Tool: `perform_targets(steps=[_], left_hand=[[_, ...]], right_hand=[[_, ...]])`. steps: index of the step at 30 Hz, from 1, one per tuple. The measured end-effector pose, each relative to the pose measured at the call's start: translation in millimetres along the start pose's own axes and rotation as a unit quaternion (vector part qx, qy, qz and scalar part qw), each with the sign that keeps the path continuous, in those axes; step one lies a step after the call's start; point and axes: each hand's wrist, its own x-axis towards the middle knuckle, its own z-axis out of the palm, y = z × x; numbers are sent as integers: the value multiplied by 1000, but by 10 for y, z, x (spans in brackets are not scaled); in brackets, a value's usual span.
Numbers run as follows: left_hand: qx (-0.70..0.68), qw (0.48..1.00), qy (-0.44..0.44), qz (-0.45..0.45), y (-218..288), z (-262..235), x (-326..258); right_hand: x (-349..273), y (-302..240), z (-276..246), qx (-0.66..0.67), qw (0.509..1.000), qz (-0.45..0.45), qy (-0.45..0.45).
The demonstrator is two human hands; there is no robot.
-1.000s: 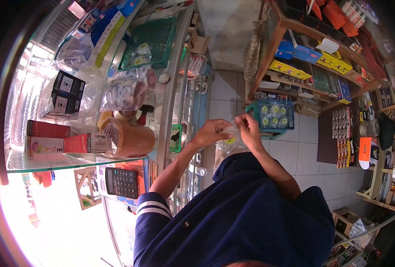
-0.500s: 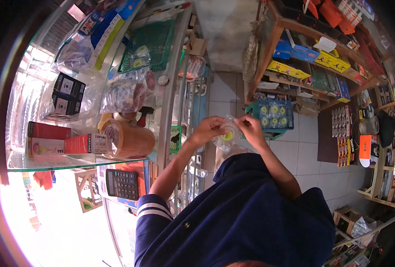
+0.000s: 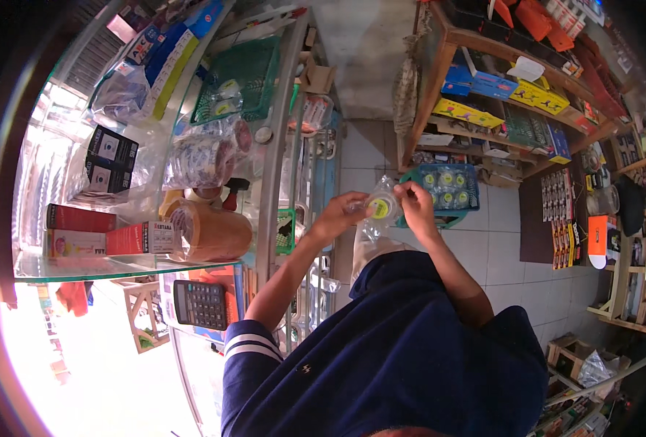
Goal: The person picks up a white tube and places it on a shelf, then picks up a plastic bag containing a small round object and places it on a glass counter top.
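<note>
In front of my body I hold a round, clear roll with a yellow-green label (image 3: pixel 379 209) in a crinkled clear plastic wrapper. It looks like a roll of tape, but I cannot be sure. My left hand (image 3: pixel 337 215) grips its left side, fingers closed on the plastic. On the other side, my right hand (image 3: pixel 417 207) pinches the wrapper's upper right edge between thumb and fingers. Loose plastic (image 3: pixel 387 182) sticks up between the hands. Just beyond my right hand, a basket (image 3: pixel 476 191) holds several similar round packs with yellow-green labels.
At my left runs a glass counter (image 3: pixel 126 271) with wide tape rolls (image 3: pixel 217 231), small boxes (image 3: pixel 112 156) and a green basket (image 3: pixel 261 69). A calculator (image 3: pixel 201 303) lies lower down. Wooden shelves (image 3: pixel 450 62) with goods stand at the right, above a tiled floor (image 3: pixel 505 251).
The labelled roll has turned, so its label faces up more squarely. My right hand has shifted slightly right and down, away from my left. Plastic now stands up between them.
</note>
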Motion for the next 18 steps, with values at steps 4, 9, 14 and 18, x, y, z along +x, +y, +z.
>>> perform_targets(steps=[4, 9, 14, 18], left_hand=[[-116, 991, 62, 33, -42, 43, 28], [-183, 973, 130, 43, -273, -14, 104], [-150, 974, 158, 60, -171, 39, 43], [-120, 974, 181, 71, -220, 13, 49]], right_hand=[[12, 143, -26, 55, 998, 0, -6], [-64, 97, 49, 135, 989, 43, -45], [-62, 230, 56, 130, 990, 40, -40], [-87, 256, 94, 146, 987, 49, -42]])
